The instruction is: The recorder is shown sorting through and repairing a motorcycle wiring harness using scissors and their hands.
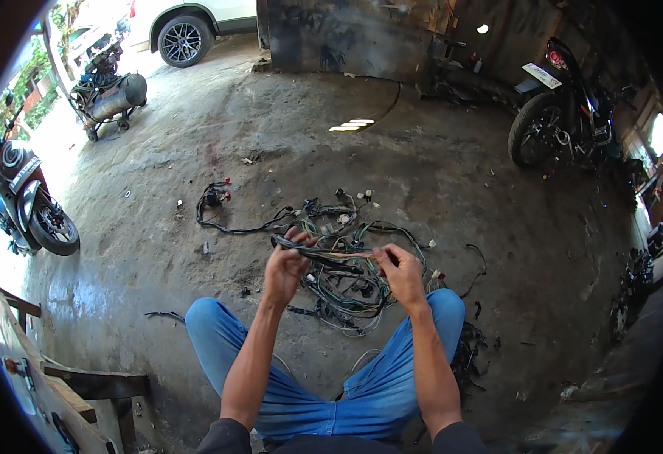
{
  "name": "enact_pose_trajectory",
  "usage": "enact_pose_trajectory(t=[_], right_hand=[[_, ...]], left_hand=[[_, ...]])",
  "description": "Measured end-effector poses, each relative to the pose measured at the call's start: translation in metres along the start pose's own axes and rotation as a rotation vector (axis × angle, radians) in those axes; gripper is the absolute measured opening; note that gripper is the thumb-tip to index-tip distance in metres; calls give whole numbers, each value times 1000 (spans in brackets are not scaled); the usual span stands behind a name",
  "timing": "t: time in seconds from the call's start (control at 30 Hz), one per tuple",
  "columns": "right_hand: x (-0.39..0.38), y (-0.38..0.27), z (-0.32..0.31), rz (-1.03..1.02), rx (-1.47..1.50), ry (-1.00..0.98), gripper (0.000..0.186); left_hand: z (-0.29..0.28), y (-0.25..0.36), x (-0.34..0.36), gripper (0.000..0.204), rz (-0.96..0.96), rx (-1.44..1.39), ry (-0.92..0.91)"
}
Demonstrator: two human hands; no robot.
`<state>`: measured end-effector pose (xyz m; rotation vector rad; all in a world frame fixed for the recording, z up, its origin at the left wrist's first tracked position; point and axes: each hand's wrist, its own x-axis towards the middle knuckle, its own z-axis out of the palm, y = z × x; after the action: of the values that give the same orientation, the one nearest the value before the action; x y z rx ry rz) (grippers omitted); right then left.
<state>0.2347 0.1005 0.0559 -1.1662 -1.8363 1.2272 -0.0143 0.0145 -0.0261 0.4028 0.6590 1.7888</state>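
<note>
A tangled wiring harness (354, 303) of black, green and white wires with pale connectors lies on the floor between and beyond my knees. My left hand (289, 261) is closed round a black-wrapped bundle of this harness, lifted above the rest. To its right, my right hand (397, 266) pinches thin orange and pinkish wires that run out of the bundle. The wires stretch between both hands. One black branch reaches left to a dark part with red ends (215, 197). My fingers partly hide the gripped wires.
Black scraps (471, 356) lie beside my right knee. A wooden bench (93, 382) stands at the lower left. Motorcycles stand at the left (36, 204) and far right (554, 113). An air compressor (112, 98) and a white car (195, 26) are at the far left.
</note>
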Motion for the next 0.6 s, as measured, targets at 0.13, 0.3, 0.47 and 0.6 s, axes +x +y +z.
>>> enact_pose_trajectory(t=[0.13, 0.3, 0.47, 0.6], right_hand=[[1, 18, -4, -5, -70, 127, 22], [4, 36, -8, -80, -52, 226, 18], [-3, -6, 6, -271, -154, 352, 31], [-16, -4, 54, -440, -150, 38, 39]], left_hand=[[-1, 1, -7, 45, 3, 75, 31], [16, 2, -12, 24, 18, 268, 26], [11, -1, -15, 24, 44, 328, 10], [17, -17, -19, 26, 33, 446, 4]])
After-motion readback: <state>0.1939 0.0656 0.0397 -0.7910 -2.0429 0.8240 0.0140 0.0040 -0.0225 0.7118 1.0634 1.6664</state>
